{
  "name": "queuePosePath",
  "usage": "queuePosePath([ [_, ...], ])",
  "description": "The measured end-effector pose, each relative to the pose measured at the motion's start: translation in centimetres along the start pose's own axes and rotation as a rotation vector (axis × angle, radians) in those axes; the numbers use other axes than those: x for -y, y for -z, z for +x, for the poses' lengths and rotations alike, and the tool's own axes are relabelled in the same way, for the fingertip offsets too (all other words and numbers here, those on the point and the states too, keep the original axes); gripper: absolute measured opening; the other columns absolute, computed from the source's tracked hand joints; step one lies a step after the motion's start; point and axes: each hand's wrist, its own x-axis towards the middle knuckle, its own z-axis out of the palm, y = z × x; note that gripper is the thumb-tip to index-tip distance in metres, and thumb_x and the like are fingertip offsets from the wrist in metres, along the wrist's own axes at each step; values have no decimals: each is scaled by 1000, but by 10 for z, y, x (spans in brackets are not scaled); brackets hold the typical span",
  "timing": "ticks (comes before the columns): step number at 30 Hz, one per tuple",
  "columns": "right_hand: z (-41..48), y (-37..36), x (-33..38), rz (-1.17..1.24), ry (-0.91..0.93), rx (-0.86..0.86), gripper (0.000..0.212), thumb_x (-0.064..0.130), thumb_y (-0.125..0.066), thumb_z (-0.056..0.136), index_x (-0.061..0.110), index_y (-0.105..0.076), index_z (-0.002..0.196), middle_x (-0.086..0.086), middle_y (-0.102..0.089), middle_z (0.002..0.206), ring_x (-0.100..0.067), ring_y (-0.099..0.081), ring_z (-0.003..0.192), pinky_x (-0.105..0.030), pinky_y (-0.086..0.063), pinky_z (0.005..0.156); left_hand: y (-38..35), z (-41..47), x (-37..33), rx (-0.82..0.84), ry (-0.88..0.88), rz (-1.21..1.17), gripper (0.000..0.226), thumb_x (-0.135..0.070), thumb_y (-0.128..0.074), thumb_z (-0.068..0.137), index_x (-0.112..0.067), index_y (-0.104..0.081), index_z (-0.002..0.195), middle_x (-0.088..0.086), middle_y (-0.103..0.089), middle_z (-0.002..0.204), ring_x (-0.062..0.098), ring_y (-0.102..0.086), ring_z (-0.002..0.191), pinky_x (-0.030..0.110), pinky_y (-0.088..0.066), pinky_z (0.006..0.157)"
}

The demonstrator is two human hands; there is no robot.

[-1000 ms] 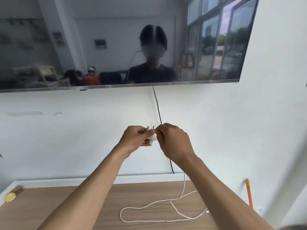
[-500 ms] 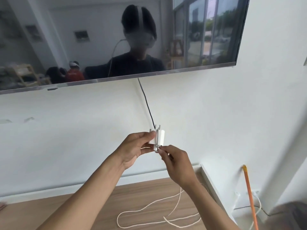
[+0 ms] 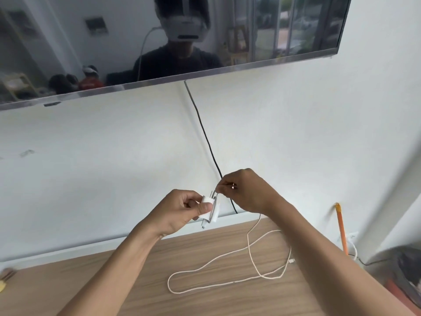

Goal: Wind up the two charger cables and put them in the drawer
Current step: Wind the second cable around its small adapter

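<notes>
Charger cable (image 3: pixel 227 273): mostly slack on the wooden tabletop (image 3: pixel 205 299), one turn around the plug block (image 3: pixel 210 208) pinched in the left hand (image 3: pixel 182 208); right hand (image 3: pixel 246 192) grips the strand. Lost tension would probably unravel the wrap.

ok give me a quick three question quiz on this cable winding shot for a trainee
1. True or false: the left hand holds the white charger plug.
2. What does the right hand pinch? A) the white cable B) the black cord on the wall C) the orange stick
3. Fill in: most of the white cable lies loose on the wooden ____.

Key: 1 true; 2 A; 3 tabletop.
</notes>
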Motion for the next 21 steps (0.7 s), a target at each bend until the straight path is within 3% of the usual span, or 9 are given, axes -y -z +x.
queuePosePath([
  [4, -6, -7, 24, -242, -12, -34, 23, 30, -49, 92, 25, -71, 92, 5, -71, 87, -19, -63, 78, -33, -51, 69, -3, 5, 4, -88, 29, -60, 23, -28, -77, 78, -16, -71, 97, 10, -60, 70, 15, -67, 66, 31, -59, 77],
  [6, -11, -18, 36, -345, 3, -78, 27, 29, -42, 94, 22, -69, 94, 0, -69, 91, -27, -62, 82, -32, -48, 67, -4, 6, 3, -143, 52, -129, 20, -26, -76, 79, -13, -71, 93, 8, -64, 66, 18, -70, 64, 30, -58, 73],
  [10, -30, -39, 46, -250, 12, -267, 26, 30, -40, 98, 22, -65, 95, 5, -65, 90, -23, -60, 78, -32, -40, 61, -11, 10, 4, -161, 165, -445, 23, -22, -69, 86, -4, -68, 99, 7, -70, 69, 21, -68, 66, 27, -58, 67],
  [14, -40, -53, 39, -146, 19, -427, 22, 30, -45, 98, 21, -62, 87, 4, -61, 76, -23, -56, 64, -36, -46, 55, -21, 17, 7, -47, 213, -794, 19, -22, -63, 87, -4, -63, 94, 7, -66, 73, 24, -68, 66, 28, -57, 62],
  [18, -52, -58, 25, -98, 20, -569, 17, 32, -49, 96, 25, -64, 89, 7, -57, 71, -19, -52, 53, -34, -42, 45, -29, 26, 3, 86, 184, -885, 18, -21, -58, 87, -5, -62, 94, 6, -69, 76, 22, -71, 69, 28, -58, 64],
  [21, -68, -66, 17, -79, 7, -655, 15, 31, -51, 93, 28, -66, 95, 9, -60, 74, -14, -49, 48, -30, -40, 40, -31, 34, -5, 141, 172, -886, 32, -25, -63, 77, -4, -62, 101, 7, -72, 80, 20, -72, 71, 26, -57, 65],
])
